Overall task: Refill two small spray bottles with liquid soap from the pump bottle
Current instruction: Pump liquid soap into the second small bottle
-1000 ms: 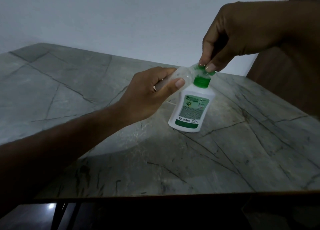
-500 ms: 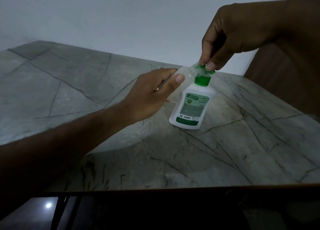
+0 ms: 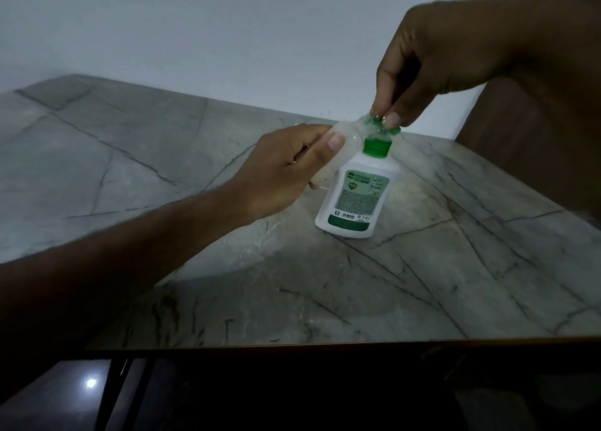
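We see a white pump bottle (image 3: 354, 196) with a green collar standing upright on the marble-patterned worktop (image 3: 422, 284), a little toward two o'clock from the middle of the view. Its printed label faces us.

Our left hand (image 3: 279, 174) comes in from eight o'clock and is closed around a small clear spray bottle (image 3: 349, 133), thumb on the near side, fingers wrapped behind it. That little bottle is tipped on its side, its open end pointed toward three o'clock and meeting the green pump head (image 3: 380, 128) just above the collar.

Our right hand (image 3: 448, 57) reaches down from one o'clock. Its thumb and fingertips are pinched together on the top of the pump head, with the rest of the fingers curled in. We cannot tell whether soap is flowing, since the clear plastic and the green spout blur together there.

A pale wall (image 3: 227, 24) runs behind the worktop at twelve o'clock. A dark floor (image 3: 65, 395) with one bright reflection shows at seven o'clock, below the worktop's front edge.
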